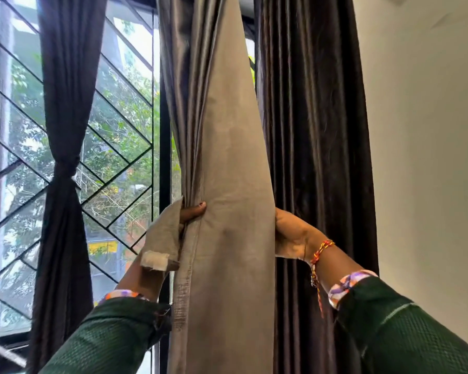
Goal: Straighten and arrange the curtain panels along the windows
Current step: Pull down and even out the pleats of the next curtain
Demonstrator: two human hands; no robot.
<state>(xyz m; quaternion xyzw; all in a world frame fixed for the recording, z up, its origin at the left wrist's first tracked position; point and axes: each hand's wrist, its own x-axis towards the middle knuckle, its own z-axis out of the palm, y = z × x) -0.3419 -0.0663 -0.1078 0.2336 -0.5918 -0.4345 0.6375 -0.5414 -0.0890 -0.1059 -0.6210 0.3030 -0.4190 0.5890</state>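
Observation:
A grey-beige curtain panel (227, 163) hangs in the middle, its pale lining side facing me. My left hand (192, 211) grips its left edge, thumb in front, the rest hidden behind a folded flap of cloth (162, 238). My right hand (292, 233) holds the panel's right edge, its fingers hidden behind the fabric. A dark brown curtain panel (316, 130) hangs straight just right of it. Another dark panel (65, 103) on the left is tied into a knot at mid-height.
The window (125, 109) has a black diagonal grille with green trees outside. A black frame post (164, 184) stands behind the middle panel. A plain cream wall (427, 157) fills the right side. The sill (6, 344) runs along the lower left.

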